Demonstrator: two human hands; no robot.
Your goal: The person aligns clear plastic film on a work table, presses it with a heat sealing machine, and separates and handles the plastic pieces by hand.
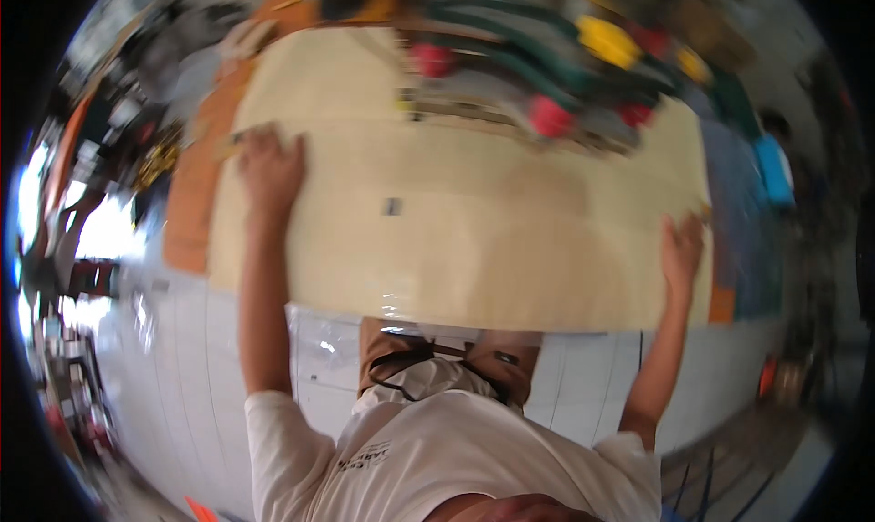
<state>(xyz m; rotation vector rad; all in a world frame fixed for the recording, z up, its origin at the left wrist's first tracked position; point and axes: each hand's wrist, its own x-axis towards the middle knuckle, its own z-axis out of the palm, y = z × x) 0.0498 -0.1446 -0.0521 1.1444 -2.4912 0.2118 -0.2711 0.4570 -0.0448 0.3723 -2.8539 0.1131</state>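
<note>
A large cream-coloured sheet covers most of the table in front of me. My left hand lies near the sheet's left edge, thumb apart from the other fingers, with no object visible in it. Close to the right edge is my right hand, its thumb and fingers apart; blur hides whether it touches the sheet. A small dark mark shows on the sheet between my hands. Dark green curved parts with red round pieces stand along the sheet's far side, blurred.
Orange-brown material borders the sheet on the left. Yellow pieces sit among the green parts at the back. To the right are a grey-blue surface and a bright blue object. Pale floor tiles surround me.
</note>
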